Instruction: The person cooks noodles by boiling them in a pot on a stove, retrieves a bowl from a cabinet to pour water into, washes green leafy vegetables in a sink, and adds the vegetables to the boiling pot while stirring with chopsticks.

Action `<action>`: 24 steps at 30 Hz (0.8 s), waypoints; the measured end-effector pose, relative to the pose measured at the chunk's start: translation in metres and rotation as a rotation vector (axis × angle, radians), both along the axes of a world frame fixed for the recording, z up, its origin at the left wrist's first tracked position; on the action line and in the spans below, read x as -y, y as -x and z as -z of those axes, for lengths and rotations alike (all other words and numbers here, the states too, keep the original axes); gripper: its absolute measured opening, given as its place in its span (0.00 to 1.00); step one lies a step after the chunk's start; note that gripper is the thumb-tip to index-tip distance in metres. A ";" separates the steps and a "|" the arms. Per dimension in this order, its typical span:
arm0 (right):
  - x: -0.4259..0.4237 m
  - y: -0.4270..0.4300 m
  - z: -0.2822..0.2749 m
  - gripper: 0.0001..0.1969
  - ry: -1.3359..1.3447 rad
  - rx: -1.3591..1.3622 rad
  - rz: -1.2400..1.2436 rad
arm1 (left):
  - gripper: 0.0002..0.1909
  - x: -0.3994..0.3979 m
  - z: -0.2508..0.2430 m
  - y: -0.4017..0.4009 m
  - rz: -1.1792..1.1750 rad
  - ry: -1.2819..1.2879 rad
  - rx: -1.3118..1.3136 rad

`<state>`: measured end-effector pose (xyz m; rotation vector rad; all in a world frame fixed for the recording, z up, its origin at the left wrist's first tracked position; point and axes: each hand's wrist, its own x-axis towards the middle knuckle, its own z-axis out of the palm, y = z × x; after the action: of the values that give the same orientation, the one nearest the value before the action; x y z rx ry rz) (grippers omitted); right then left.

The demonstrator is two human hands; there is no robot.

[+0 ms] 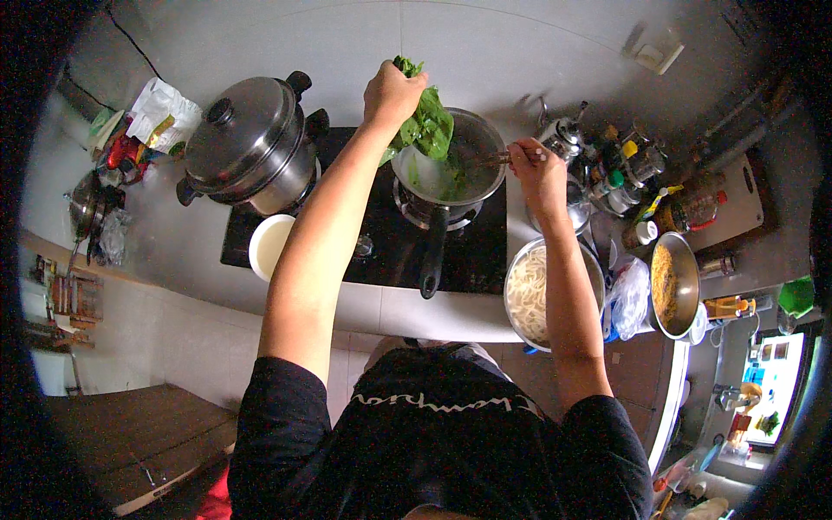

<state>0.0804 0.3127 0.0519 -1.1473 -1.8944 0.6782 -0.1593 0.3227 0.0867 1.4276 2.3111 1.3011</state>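
Note:
A bunch of leafy greens (430, 123) dangles from my left hand (394, 94), which is closed around it over the left rim of a saucepan (448, 195). Some green leaves (453, 184) lie in the pale liquid inside the pan. My right hand (538, 170) grips wooden chopsticks (492, 158) at the pan's right side, and their far ends reach into the pan. The pan stands on a black gas hob (364, 195), its long black handle (434, 260) pointing towards me.
Left stands a lidded steel steamer pot (244, 140), with a bowl of pale liquid (266, 247) before it. Under my right forearm is a bowl of noodles (528, 296). Farther right are a metal bowl with yellow shreds (664, 286), a plastic bag (630, 299) and several bottles and jars (640, 162).

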 end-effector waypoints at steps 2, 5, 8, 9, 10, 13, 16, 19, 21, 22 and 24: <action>0.001 0.004 0.019 0.09 -0.053 0.038 -0.032 | 0.23 -0.002 0.000 -0.002 0.011 -0.010 -0.004; 0.009 0.014 0.018 0.09 -0.083 0.086 -0.115 | 0.23 -0.004 -0.001 -0.005 0.012 -0.020 -0.002; 0.010 0.016 0.011 0.08 0.145 -0.151 -0.124 | 0.23 -0.003 -0.003 -0.005 0.006 -0.010 0.004; 0.010 0.017 0.012 0.08 0.145 -0.152 -0.123 | 0.23 -0.002 -0.005 -0.006 0.013 -0.002 0.009; 0.010 0.017 0.015 0.09 0.086 -0.051 -0.156 | 0.23 -0.002 -0.006 -0.007 0.014 -0.002 0.008; -0.006 0.009 0.026 0.10 -0.003 0.058 -0.118 | 0.23 -0.001 -0.008 -0.007 -0.009 0.017 0.008; -0.006 -0.002 0.009 0.10 0.059 -0.098 -0.029 | 0.23 -0.001 -0.007 -0.003 -0.007 0.011 0.009; -0.001 0.010 0.023 0.10 -0.050 0.036 -0.041 | 0.23 -0.001 -0.007 -0.004 -0.013 0.015 0.003; 0.016 0.014 0.016 0.09 -0.020 0.176 -0.141 | 0.23 -0.001 -0.005 -0.006 -0.007 -0.013 0.017; 0.019 0.015 0.012 0.09 0.036 0.062 -0.147 | 0.23 -0.001 -0.005 -0.005 -0.012 -0.012 0.017; 0.025 0.018 0.012 0.09 0.093 -0.049 -0.149 | 0.23 0.000 -0.005 -0.003 -0.008 -0.004 0.003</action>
<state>0.0627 0.2882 0.0395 -1.0437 -1.9376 0.8776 -0.1560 0.3230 0.0916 1.4184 2.3165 1.3102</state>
